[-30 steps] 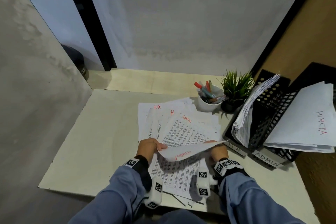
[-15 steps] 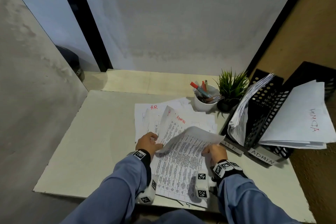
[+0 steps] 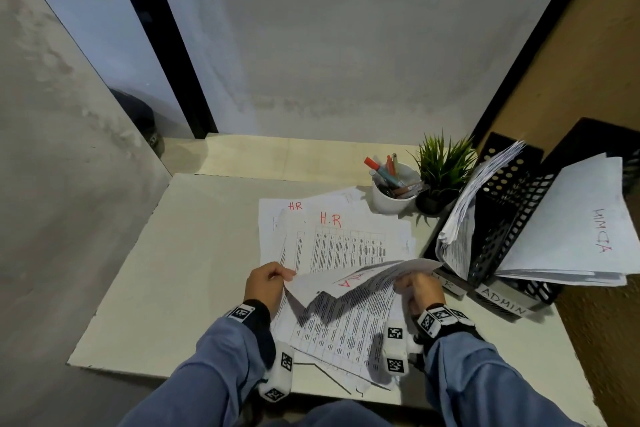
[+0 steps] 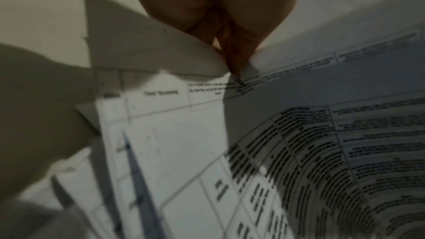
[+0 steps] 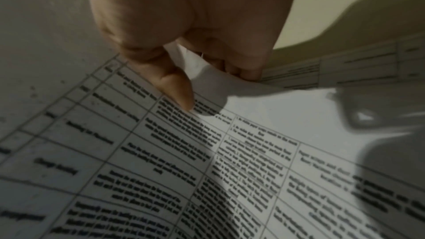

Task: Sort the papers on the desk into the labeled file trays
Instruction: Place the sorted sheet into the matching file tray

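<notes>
A loose pile of printed sheets [image 3: 346, 239] lies on the desk, the top flat one marked H.R in red. Both hands lift sheets curled back toward me, the uppermost sheet [image 3: 349, 279] showing red letters through its back. My left hand [image 3: 268, 282] pinches their left edge [image 4: 220, 61]. My right hand [image 3: 417, 288] pinches the right edge [image 5: 207, 77] between thumb and fingers. Two black mesh file trays stand at the right: the HR tray [image 3: 498, 184] and the ADMIN tray [image 3: 519, 302], both holding papers.
A white cup of pens [image 3: 394, 191] and a small potted plant [image 3: 443, 173] stand behind the pile, next to the trays. Walls close in at the back and left. The desk front edge [image 3: 173, 369] is near my arms.
The lifted sheets have been peeled further back toward me, uncovering the sheet marked H.R. Both hands kept their grip on the edges.
</notes>
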{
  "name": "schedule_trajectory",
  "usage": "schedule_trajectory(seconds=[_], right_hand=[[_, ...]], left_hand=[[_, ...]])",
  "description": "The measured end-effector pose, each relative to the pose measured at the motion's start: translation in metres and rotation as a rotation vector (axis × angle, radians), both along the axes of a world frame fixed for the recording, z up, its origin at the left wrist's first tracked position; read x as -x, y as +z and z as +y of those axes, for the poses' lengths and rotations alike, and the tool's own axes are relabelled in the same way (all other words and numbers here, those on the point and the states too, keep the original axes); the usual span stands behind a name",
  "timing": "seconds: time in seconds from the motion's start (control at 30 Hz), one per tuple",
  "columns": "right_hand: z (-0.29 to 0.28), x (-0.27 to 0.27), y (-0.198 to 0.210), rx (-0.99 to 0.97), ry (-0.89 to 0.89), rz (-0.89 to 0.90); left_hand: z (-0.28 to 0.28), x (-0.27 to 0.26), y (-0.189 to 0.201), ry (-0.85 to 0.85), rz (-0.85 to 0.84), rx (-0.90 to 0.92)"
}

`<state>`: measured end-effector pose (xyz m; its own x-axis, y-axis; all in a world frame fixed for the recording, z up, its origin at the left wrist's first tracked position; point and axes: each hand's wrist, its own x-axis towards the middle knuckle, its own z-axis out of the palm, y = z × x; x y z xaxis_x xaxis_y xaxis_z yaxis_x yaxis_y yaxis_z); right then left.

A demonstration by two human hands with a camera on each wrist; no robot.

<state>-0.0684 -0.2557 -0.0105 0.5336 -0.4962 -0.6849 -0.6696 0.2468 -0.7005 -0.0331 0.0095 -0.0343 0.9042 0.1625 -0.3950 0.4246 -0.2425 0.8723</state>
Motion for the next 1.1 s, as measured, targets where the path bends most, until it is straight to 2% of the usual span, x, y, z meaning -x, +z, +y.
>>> schedule_trajectory(seconds=[0.17, 0.27, 0.3, 0.37, 0.43, 0.5, 0.57, 0.67, 0.8, 0.9, 0.97, 1.1], right_hand=[[0.005, -0.004, 0.004, -0.016, 0.055, -0.066], [0.014, -0.001, 0.019, -0.093, 0.004, -0.142], [0.017, 0.0, 0.025, -0.11, 0.007, -0.172], [0.023, 0.002, 0.042, -0.118, 0.028, -0.272], [0.028, 0.002, 0.06, -0.099, 0.049, -0.395], [0.028, -0.002, 0.076, 0.012, 0.097, -0.503], [0.027, -0.006, 0.09, 0.1, 0.166, -0.606], [0.024, -0.009, 0.102, 0.162, 0.172, -0.715], [0.024, -0.005, 0.102, 0.157, 0.17, -0.739], [0.033, 0.008, 0.081, 0.118, 0.221, -0.602], [0.037, 0.015, 0.068, 0.104, 0.241, -0.538], [0.024, 0.011, 0.08, 0.081, 0.23, -0.561]], left_hand=[[-0.011, 0.0, 0.014, 0.015, 0.091, 0.099], [-0.024, 0.009, 0.039, 0.012, 0.105, 0.349], [-0.028, 0.012, 0.047, -0.03, 0.084, 0.377], [-0.034, 0.014, 0.056, -0.135, 0.004, 0.29], [-0.038, 0.011, 0.065, -0.165, -0.051, 0.212], [-0.041, 0.006, 0.078, -0.166, -0.125, 0.117], [-0.045, 0.001, 0.094, -0.154, -0.196, 0.153], [-0.048, 0.0, 0.113, -0.14, -0.273, 0.253], [-0.045, 0.006, 0.103, -0.171, -0.288, 0.254], [-0.048, 0.017, 0.084, -0.212, -0.159, 0.188], [-0.049, 0.021, 0.076, -0.194, -0.063, 0.241], [-0.048, 0.01, 0.089, -0.338, -0.132, 0.132]])
